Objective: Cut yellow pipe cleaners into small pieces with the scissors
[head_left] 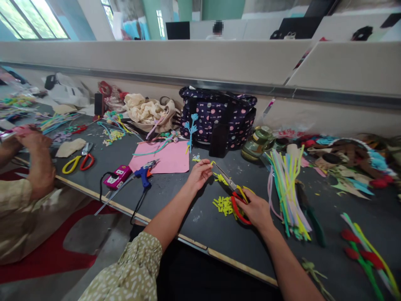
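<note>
My left hand (199, 174) is closed in a pinch on a short yellow pipe cleaner piece (213, 162). My right hand (256, 208) has its fingers through the red and yellow handles of a pair of scissors (231, 184), whose blades reach up to the fingertips of the left. Beneath the scissors lies a heap of short yellow-green cut pieces (224, 205). Several more cut pieces (221, 179) lie just under the blades. Whether the blades touch the held piece cannot be made out.
Right of my hands lies a bundle of pastel pipe cleaners (288, 188) near a green jar (258, 142). A dark patterned bag (219, 113) stands behind. To the left are a pink sheet (169, 156), a blue glue gun (144, 174), other scissors (84, 158) and a co-worker's hands (34, 140).
</note>
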Demonstrator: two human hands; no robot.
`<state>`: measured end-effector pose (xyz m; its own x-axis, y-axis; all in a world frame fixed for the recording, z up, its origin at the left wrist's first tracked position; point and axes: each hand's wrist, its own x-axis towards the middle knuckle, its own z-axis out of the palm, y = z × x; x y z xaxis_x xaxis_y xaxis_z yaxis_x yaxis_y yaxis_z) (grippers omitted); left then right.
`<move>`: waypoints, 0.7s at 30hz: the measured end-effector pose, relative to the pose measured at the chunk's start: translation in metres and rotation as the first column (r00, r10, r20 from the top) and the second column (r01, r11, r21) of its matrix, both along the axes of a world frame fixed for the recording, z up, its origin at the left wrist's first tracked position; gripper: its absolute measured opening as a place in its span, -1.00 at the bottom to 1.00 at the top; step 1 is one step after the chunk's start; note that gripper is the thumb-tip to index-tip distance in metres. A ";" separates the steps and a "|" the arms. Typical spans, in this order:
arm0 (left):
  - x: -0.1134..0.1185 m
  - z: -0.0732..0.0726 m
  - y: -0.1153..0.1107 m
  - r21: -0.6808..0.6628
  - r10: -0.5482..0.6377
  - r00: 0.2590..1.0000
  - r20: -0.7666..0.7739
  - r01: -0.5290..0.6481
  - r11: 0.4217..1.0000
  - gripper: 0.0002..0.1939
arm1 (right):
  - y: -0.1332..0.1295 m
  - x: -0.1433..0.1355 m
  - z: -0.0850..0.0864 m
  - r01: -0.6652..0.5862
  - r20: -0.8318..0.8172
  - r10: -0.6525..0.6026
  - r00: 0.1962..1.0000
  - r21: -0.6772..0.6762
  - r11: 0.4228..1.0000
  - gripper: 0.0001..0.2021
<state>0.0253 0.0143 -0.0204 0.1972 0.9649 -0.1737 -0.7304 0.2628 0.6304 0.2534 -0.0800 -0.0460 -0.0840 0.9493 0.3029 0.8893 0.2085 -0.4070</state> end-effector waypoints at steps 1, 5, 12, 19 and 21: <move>0.000 0.000 0.000 0.003 -0.002 1.000 0.009 0.002 1.000 -0.66 | 0.000 0.001 0.002 0.011 -0.027 -0.011 1.000 -0.022 1.000 -0.56; -0.001 0.001 -0.001 -0.001 0.018 1.000 0.020 -0.018 1.000 -0.67 | 0.001 0.004 0.010 0.055 -0.142 -0.070 0.987 -0.104 0.993 -0.57; 0.002 0.000 -0.001 -0.004 0.025 0.999 0.030 -0.025 1.000 -0.64 | 0.000 0.000 0.001 0.014 -0.015 -0.015 1.000 -0.006 1.000 -0.56; 0.002 0.001 -0.002 -0.008 0.013 1.000 0.021 -0.013 1.000 -0.66 | -0.001 -0.001 -0.001 -0.039 0.041 0.036 0.999 0.075 0.996 -0.55; 0.002 0.002 -0.003 0.001 0.005 1.000 0.028 -0.005 1.000 -0.67 | -0.001 -0.001 -0.001 -0.040 0.062 0.035 0.997 0.082 0.996 -0.54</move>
<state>0.0274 0.0114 -0.0186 0.1976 0.9659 -0.1673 -0.7493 0.2589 0.6096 0.2525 -0.0805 -0.0469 -0.1392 0.9170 0.3739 0.9026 0.2727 -0.3329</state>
